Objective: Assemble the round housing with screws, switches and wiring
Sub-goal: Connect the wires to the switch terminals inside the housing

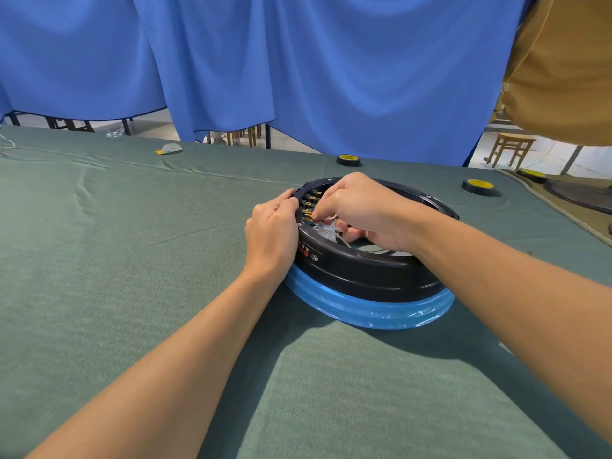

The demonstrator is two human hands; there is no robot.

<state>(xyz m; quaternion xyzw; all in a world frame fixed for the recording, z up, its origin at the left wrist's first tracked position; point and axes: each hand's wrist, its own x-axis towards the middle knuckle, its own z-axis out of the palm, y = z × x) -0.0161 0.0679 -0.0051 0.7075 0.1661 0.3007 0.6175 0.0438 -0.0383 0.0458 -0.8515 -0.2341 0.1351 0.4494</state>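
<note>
Head view: blue curtain (298,61) spans 12 o'clock. Green-clothed table (99,260) fills the lower frame. Round black housing (364,270) on a blue ring (364,314) sits on the table just past centre toward 3 o'clock. Left hand (271,233) grips the housing rim at its 9 o'clock. Right hand (364,210) is curled inside the rim. Tape roll (348,160) lies beyond the housing at 12 o'clock, second roll (479,186) at 2 o'clock. Right fingertips pinch at the brass terminals (309,207) and a white wire (344,241).

Black housing (364,270), blue rim (364,313), green cloth (132,260), blue curtains (298,61).
</note>
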